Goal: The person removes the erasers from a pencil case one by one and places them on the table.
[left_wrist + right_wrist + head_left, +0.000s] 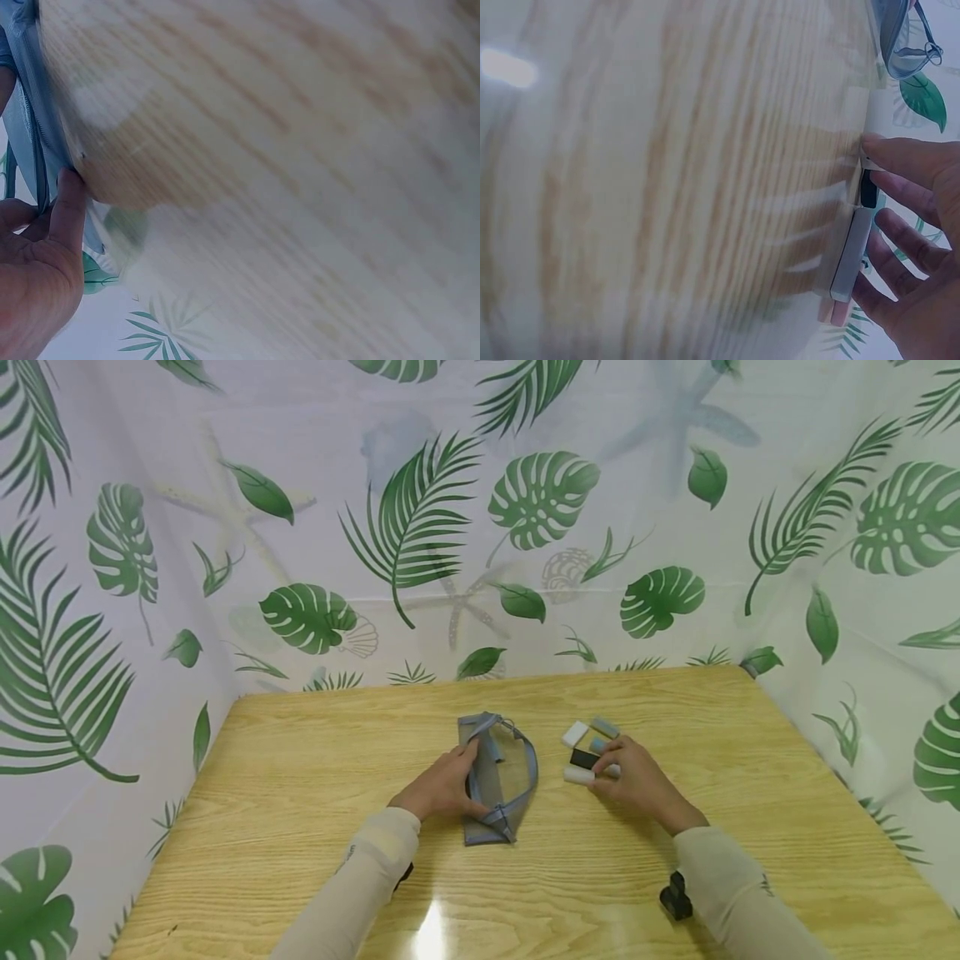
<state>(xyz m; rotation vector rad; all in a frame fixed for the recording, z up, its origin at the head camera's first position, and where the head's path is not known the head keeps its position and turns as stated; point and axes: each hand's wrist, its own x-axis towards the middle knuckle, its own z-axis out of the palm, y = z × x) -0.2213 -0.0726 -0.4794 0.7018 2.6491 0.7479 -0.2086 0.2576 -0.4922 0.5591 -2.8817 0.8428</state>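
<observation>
My left hand (pixel 444 783) grips the near-left side of a see-through mesh pouch (pixel 476 837) with blue-grey trim, its mouth spread wide. In the left wrist view, the left hand's fingers (pixel 69 202) hold the blue fabric. A small blue-grey strip shows at the pouch's mouth; whether it lies inside I cannot tell. My right hand (pixel 633 781) is over a group of small blocks. Its thumb and index finger pinch the end of a white block (pixel 578 775), beside a black block (pixel 583 759). Another pale block (pixel 850 255) lies under the curved fingers.
Behind the right hand lie a second white block (pixel 575 733), a grey-green block (pixel 605 727) and a blue block (pixel 597 745). All rest on a wood-grain table (pixel 300 760). A leaf-print cloth (pixel 442 635) hangs along the back and sides.
</observation>
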